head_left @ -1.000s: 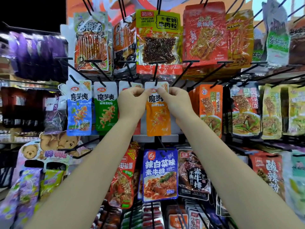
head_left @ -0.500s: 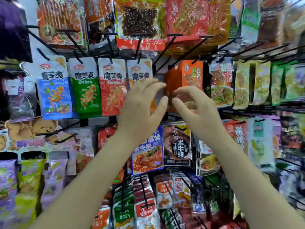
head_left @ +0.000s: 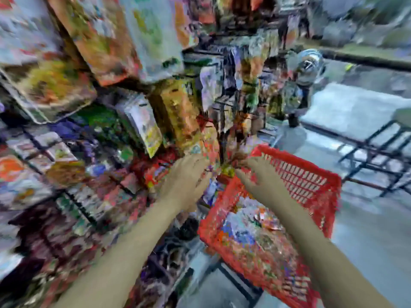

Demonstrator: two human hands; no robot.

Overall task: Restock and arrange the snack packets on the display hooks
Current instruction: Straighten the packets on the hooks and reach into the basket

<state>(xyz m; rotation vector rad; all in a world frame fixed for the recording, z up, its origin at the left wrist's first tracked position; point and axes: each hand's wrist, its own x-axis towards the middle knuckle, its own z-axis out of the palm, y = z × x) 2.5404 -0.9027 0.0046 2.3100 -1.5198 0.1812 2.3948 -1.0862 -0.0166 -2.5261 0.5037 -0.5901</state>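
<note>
The view is heavily blurred by motion. My left hand and my right hand reach forward side by side, low in front of the display rack. Both look empty, fingers loosely extended, though blur hides the fingertips. Just below and right of my hands stands a red plastic basket holding several loose snack packets. My right forearm passes over the basket. Rows of hanging snack packets fill the rack on the left.
Lower rack hooks with small packets run along the left. A grey floor lies to the right, with a dark metal frame and a shiny round object further back.
Both hands let go of the orange packet on its hook and dropped away from the upper row. The view swung sharply down and right, bringing the red basket into sight.
</note>
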